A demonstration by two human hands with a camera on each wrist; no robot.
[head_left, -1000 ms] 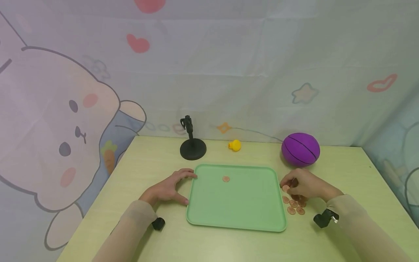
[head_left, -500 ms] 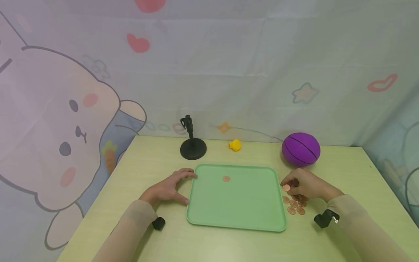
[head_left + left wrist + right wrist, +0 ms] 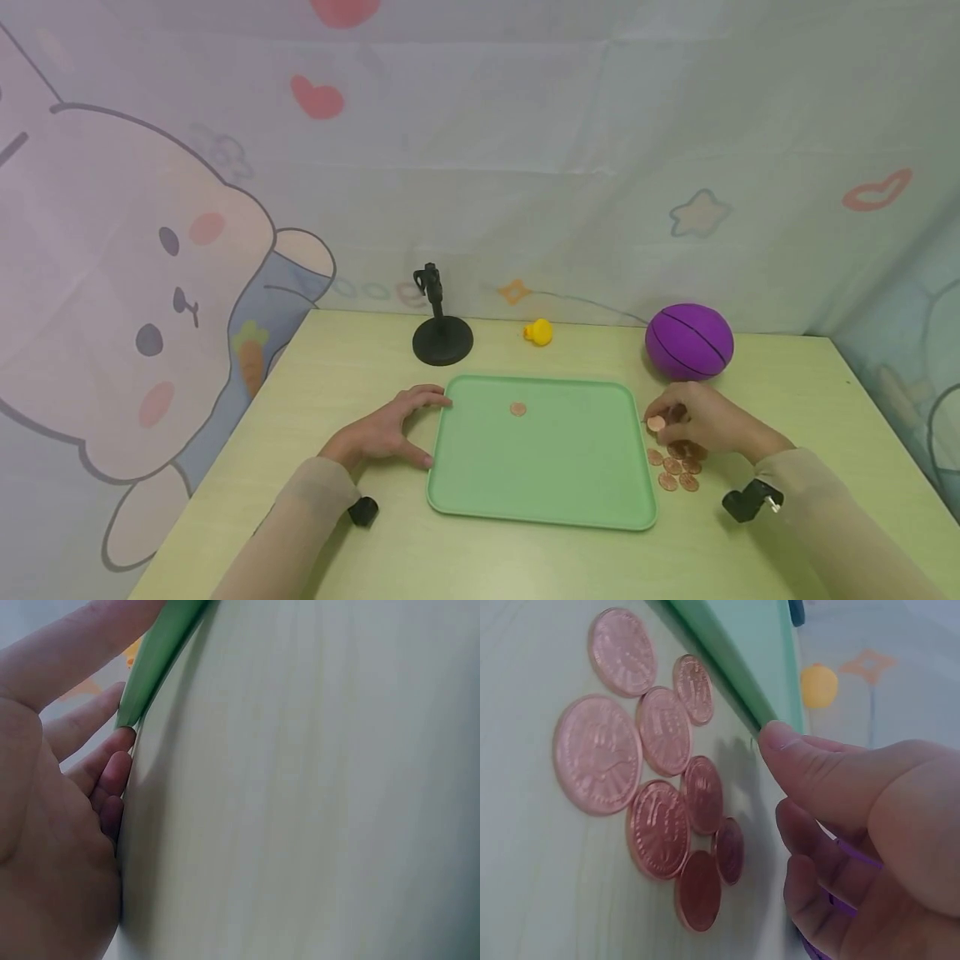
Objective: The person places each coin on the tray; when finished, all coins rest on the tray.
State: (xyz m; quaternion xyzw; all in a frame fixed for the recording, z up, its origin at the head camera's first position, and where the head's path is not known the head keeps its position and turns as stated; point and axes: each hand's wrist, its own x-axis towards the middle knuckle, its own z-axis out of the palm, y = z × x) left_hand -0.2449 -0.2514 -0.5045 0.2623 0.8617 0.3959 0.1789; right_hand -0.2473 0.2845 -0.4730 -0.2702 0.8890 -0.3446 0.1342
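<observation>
A copper-coloured coin is pinched between the thumb and fingers of my right hand, just beyond the right rim of the green tray. In the right wrist view the thumb hides that coin. Below this hand, several loose copper coins lie close together on the table. One more coin lies flat inside the tray, near its far side. My left hand rests at the tray's left edge, thumb and fingers spread apart, with their tips touching the rim.
At the back right sits a purple ball with black lines, close behind my right hand. A small yellow toy and a black stand with a round base are behind the tray. A printed cloth hangs behind the table.
My right hand has risen slightly off the coins, moving a little away from me with the pinched coin. The left hand and tray stay in place.
</observation>
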